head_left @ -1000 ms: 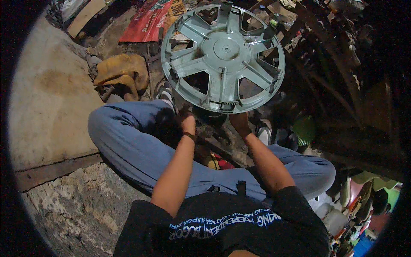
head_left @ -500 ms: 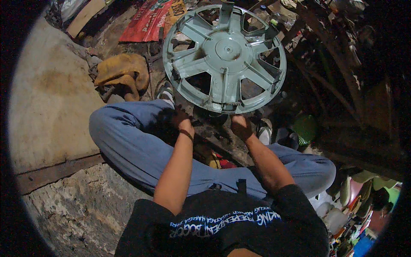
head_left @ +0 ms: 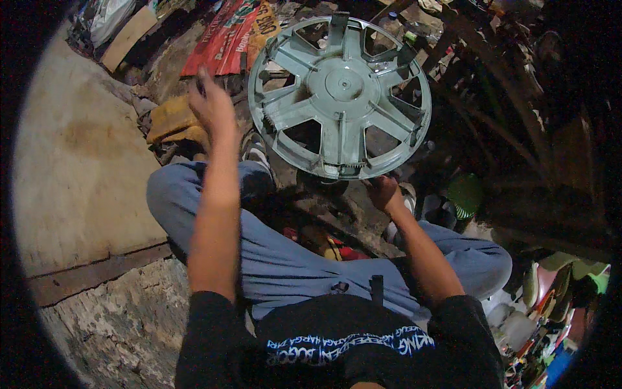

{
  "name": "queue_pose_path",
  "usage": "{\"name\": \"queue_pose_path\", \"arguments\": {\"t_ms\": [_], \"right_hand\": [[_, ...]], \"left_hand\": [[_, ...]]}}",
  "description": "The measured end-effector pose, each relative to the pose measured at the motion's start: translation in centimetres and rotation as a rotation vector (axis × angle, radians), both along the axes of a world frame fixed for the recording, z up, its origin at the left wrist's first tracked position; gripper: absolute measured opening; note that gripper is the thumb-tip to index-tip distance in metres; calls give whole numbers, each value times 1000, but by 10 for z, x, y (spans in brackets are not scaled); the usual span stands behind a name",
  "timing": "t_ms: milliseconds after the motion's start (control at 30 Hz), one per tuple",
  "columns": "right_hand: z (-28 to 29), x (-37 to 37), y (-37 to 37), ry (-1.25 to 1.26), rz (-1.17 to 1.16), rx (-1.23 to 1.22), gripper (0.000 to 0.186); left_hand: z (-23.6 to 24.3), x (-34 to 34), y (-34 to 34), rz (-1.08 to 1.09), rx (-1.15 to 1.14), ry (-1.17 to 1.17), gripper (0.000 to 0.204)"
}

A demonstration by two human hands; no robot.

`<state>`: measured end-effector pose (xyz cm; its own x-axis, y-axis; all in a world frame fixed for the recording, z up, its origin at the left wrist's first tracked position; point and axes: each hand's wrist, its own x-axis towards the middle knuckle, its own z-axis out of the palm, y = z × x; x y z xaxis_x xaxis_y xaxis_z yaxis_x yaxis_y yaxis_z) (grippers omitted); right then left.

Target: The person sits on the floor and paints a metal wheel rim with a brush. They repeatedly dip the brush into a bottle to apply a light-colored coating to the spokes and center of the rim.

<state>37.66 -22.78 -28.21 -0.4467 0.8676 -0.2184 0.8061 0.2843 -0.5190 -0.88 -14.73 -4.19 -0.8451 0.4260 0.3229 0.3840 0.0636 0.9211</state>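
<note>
A grey-green wheel cover with broad spokes, its clips and inner side facing me, is raised ahead of me beyond my shoes. My right hand grips its near rim at the lower right; the fingertips behind the rim are hidden. To the left of the cover, my left hand is lifted and apart from it. Its fingers look stretched out and slightly smeared by motion, with nothing visible in them. Below that hand lies a crumpled yellow-orange cloth, partly covered by my forearm.
A pale board fills the left side. Beyond the cloth lies a red and yellow banner. Dark wooden beams slant at the right, near a green ribbed container. Mixed clutter is heaped at the lower right.
My left hand has let go of the near side below the wheel cover and swung up and left, over the cloth. The right hand stays at the rim; the cover barely shifted.
</note>
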Motion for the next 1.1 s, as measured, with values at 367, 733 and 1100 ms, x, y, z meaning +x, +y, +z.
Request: {"name": "queue_pose_path", "arguments": {"t_ms": [367, 733, 1100], "right_hand": [[197, 54, -39, 280, -219, 63, 28], [297, 111, -108, 603, -928, 172, 24], [283, 48, -110, 572, -876, 234, 25]], "left_hand": [[22, -28, 115, -661, -415, 190, 73], [29, 6, 110, -879, -616, -158, 72], [8, 1, 39, -708, -475, -406, 65]]}}
